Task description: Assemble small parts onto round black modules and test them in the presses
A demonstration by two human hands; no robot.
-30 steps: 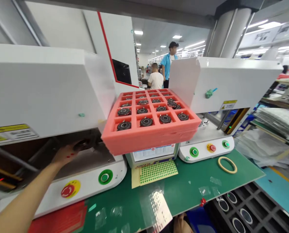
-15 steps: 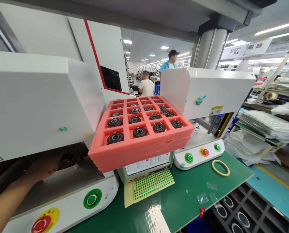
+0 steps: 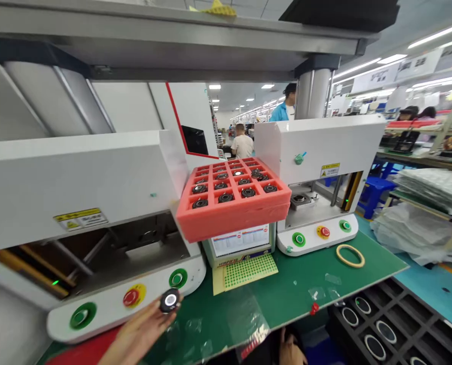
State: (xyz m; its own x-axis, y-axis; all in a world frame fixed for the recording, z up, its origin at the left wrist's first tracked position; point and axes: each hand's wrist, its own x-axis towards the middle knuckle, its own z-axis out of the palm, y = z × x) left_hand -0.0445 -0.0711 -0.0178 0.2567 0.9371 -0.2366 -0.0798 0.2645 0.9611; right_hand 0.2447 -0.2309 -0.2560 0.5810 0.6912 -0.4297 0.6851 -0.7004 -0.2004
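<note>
My left hand (image 3: 144, 327) is closed on a round black part (image 3: 169, 301) with a white disc at its centre, which looks like a small speaker unit. It holds the part by its edge, in front of the left press (image 3: 127, 274) and over the green table. At the bottom edge my right hand (image 3: 291, 351) is partly cut off, below the table's front edge. Its fingers look curled beside something dark that I cannot make out. A pink foam tray (image 3: 229, 223) with several similar round black parts stands behind, between the two presses.
The right press (image 3: 317, 233) has a black part on its fixture. A small screen (image 3: 241, 242), a sheet of green dots (image 3: 251, 271) and a tape roll (image 3: 350, 256) are on the table (image 3: 298, 289). A black divided tray (image 3: 401, 324) with ringed parts lies lower right. Two people are farther back.
My left hand has come out of the left press and now holds the round black part in front of it. My right hand has come into view at the bottom. The view has shifted.
</note>
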